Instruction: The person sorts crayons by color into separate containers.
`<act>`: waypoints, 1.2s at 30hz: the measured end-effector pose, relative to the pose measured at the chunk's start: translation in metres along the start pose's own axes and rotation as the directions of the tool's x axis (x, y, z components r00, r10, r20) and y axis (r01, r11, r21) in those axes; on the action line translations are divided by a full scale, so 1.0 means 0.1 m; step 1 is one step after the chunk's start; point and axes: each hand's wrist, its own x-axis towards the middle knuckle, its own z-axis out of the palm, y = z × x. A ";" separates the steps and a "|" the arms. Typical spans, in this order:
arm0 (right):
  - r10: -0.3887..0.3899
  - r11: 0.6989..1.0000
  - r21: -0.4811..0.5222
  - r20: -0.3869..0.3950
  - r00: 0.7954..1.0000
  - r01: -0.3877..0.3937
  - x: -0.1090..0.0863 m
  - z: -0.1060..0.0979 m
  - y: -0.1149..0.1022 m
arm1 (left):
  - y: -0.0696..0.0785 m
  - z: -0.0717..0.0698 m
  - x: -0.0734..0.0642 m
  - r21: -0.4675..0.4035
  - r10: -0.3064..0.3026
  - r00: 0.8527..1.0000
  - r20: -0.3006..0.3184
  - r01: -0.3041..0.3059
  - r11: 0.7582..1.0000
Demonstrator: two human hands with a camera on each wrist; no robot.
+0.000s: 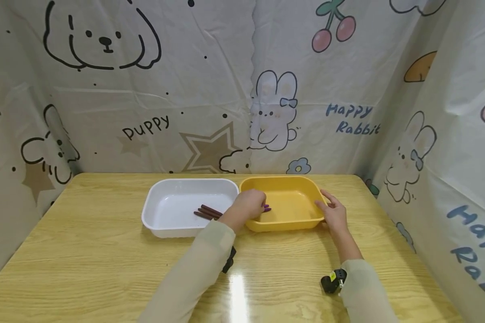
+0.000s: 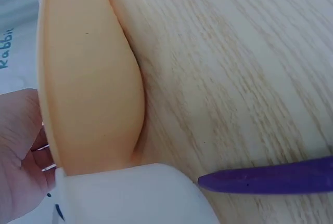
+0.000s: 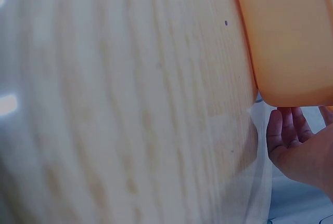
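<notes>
My left hand (image 1: 247,204) reaches over the left end of the yellow tray (image 1: 283,226), fingers curled. Purple crayons (image 1: 267,208) stick out to the right of its fingers, and the rest of them is hidden. At the tray's right end my right hand (image 1: 335,214) grips the rim, thumb over the top and fingers outside. The right wrist view shows those fingers (image 3: 289,128) against the tray's corner. Several brown crayons (image 1: 208,212) lie in the white tray (image 1: 159,232), partly covered by the left forearm. One purple crayon (image 2: 270,177) appears close up in the left wrist view.
Both trays stand side by side toward the back of the wooden table (image 1: 93,251). A printed cloth (image 1: 210,80) hangs behind the table and along its sides. A small black device (image 1: 333,281) sits at the right wrist.
</notes>
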 end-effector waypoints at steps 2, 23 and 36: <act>0.002 1.000 -0.008 0.002 1.000 -0.002 0.00 0.00 0.00 | 0.00 -0.02 -0.03 -0.015 0.019 1.000 -0.008 -0.019 1.000; 0.015 1.000 -0.005 0.010 1.000 -0.015 0.00 0.01 -0.02 | -0.25 -0.36 -0.63 -0.207 0.090 0.991 -0.101 -0.110 0.972; 0.021 0.999 -0.038 -0.004 1.000 -0.021 -0.03 0.00 -0.02 | -0.38 -0.30 -1.15 -0.253 0.093 0.986 -0.137 -0.125 0.959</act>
